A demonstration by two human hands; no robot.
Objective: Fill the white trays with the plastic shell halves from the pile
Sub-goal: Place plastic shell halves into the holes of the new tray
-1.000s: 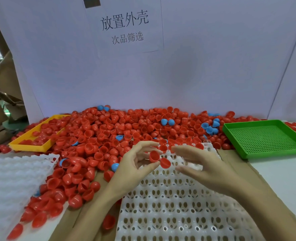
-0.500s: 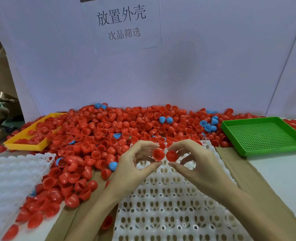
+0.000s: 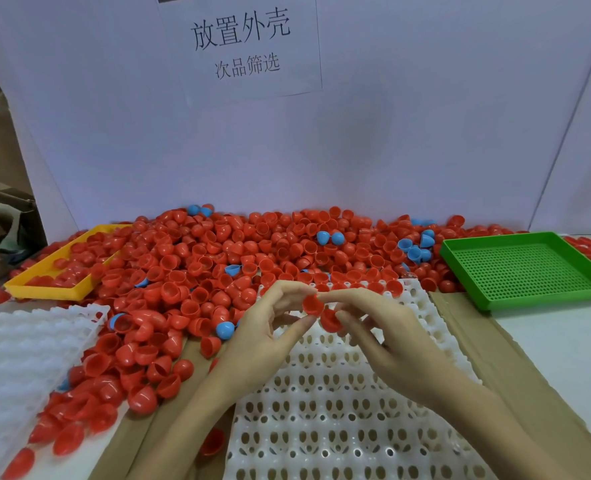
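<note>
Hands meet over white tray (image 3: 339,393) far edge: left hand (image 3: 266,327) pinches 1 red shell half (image 3: 313,304), right hand (image 3: 384,337) pinches another (image 3: 330,320), likely separating nested pair before seating. Pile (image 3: 252,258) at 12 o'clock, tray sockets look unfilled.

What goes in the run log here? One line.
left hand: pinches red shell half | right hand: pinches second red shell half | above white tray

The single head-worn wide-angle camera looks forward and down from close above the work surface, with the white tray (image 3: 339,410) and both forearms nearest the lens, the shell pile (image 3: 252,258) mid-frame, and the white backboard (image 3: 425,133) filling the top.
</note>
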